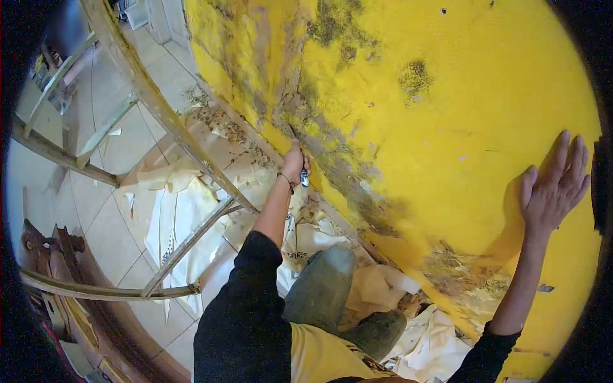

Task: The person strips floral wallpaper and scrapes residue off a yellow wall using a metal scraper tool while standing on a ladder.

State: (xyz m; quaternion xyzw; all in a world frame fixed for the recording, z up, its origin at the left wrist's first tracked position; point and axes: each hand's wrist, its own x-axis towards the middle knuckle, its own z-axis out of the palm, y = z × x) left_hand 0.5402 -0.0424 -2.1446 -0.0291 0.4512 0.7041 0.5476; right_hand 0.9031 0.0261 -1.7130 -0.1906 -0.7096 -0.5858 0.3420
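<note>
My left hand [294, 165] is closed around the handle of a scraper [304, 179]. The handle's end sticks out below my fist, and the thin blade meets the damaged lower part of the yellow wall [472, 83]; its full shape is hard to make out. Around the blade the paint is peeled and the surface is brown with dark mouldy spots. Over on the right, my right hand [554, 191] lies flat against smooth yellow paint with its fingers spread and nothing in it.
A wooden ladder [150, 96] stands close to my left arm. Paint flakes and debris [223, 127] lie along the wall's base, with crumpled sheets [182, 220] on the tiled floor [108, 223]. At the far upper left is a blurred person [64, 32].
</note>
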